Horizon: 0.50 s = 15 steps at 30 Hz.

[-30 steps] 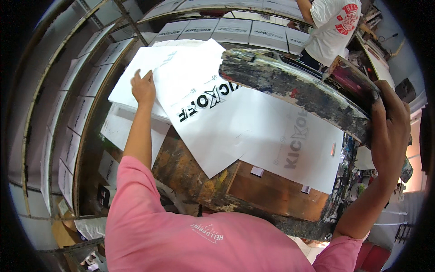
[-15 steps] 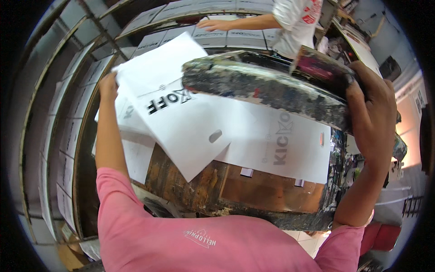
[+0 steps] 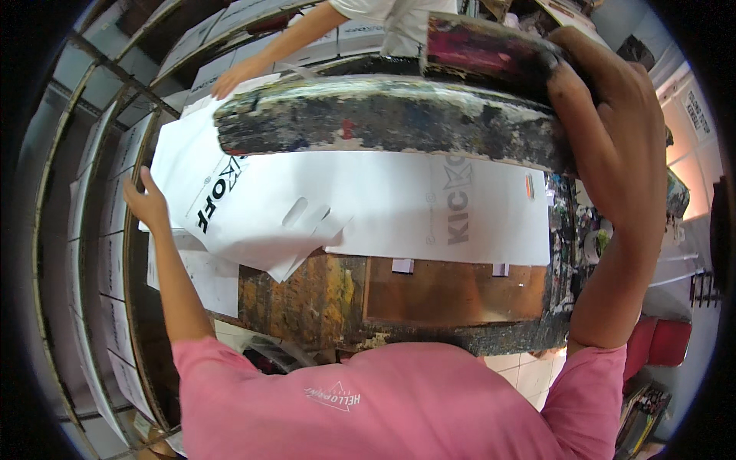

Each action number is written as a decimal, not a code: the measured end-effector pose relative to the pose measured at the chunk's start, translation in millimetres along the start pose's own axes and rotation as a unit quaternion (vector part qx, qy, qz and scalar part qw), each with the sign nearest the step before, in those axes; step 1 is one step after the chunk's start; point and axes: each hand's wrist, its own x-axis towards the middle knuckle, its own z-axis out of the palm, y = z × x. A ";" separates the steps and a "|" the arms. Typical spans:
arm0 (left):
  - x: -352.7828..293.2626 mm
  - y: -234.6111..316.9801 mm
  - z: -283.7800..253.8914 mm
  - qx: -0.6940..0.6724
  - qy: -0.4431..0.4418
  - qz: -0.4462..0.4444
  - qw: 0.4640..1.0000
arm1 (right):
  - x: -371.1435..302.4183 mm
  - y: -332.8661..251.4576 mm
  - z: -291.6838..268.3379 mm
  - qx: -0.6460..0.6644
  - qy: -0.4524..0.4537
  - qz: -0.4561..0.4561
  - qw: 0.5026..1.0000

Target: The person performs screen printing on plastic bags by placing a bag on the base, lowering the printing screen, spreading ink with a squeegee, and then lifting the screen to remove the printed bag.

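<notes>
My right hand (image 3: 609, 126) is wrapped around the right end of a raised, paint-crusted wooden printing frame (image 3: 391, 119). Its thumb presses beside a dark block with pink stains (image 3: 483, 55), perhaps a squeegee; the far fingers are hidden. At the left, my left hand (image 3: 147, 201) has its fingers apart, beside the edge of a white bag with bold black print (image 3: 253, 207). That bag has an oval handle hole and a bent near corner. Another white bag with fainter grey print (image 3: 491, 222) lies flat under the frame, on the stained wooden table (image 3: 307, 295).
A co-worker's hand (image 3: 234, 77) reaches in near the printed bag's far edge. Racks (image 3: 126, 195) holding white printed sheets or bags stand at the left and back. Two small pale tabs (image 3: 402, 265) sit on a brown board (image 3: 452, 295). A red seat (image 3: 667, 341) stands at lower right.
The black-printed bag has come down to the left, and my left hand has let go of it. The frame has shifted left and away. The co-worker's arm has moved left toward the bag.
</notes>
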 end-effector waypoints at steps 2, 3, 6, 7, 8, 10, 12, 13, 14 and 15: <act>-50.8 108.5 -88.2 -0.139 -0.076 0.112 0.981 | -1.9 5.1 -14.7 0.041 -0.041 0.015 0.998; -94.2 115.7 -119.2 -0.161 -0.177 0.174 0.955 | -2.1 3.2 -16.5 0.072 -0.051 0.019 0.996; -165.4 219.9 -192.2 -0.292 -0.281 0.414 0.815 | 0.0 -13.1 -22.5 0.166 -0.018 0.062 0.984; -180.5 241.0 -192.0 -0.274 -0.317 0.384 0.823 | 0.6 -19.8 -27.0 0.194 -0.003 0.076 0.978; -192.1 248.6 -190.4 -0.239 -0.356 0.341 0.836 | 6.0 -31.5 -20.4 0.238 0.007 0.077 0.968; -185.7 277.2 -167.2 -0.171 -0.349 0.341 0.856 | 0.7 -37.7 -37.0 0.209 0.047 0.103 0.971; -195.5 276.3 -147.3 -0.068 -0.377 0.329 0.863 | 3.2 -45.2 -29.0 0.155 0.029 0.107 0.982; -206.2 263.6 -131.5 -0.014 -0.410 0.327 0.851 | 10.1 -48.5 -30.8 0.131 -0.008 0.116 0.985; -208.6 257.9 -122.0 0.036 -0.440 0.330 0.834 | 23.9 -47.3 -42.0 0.112 -0.099 0.152 0.977; -202.6 257.7 -119.2 0.039 -0.458 0.345 0.818 | 13.3 -37.9 -38.6 0.109 -0.072 0.104 0.986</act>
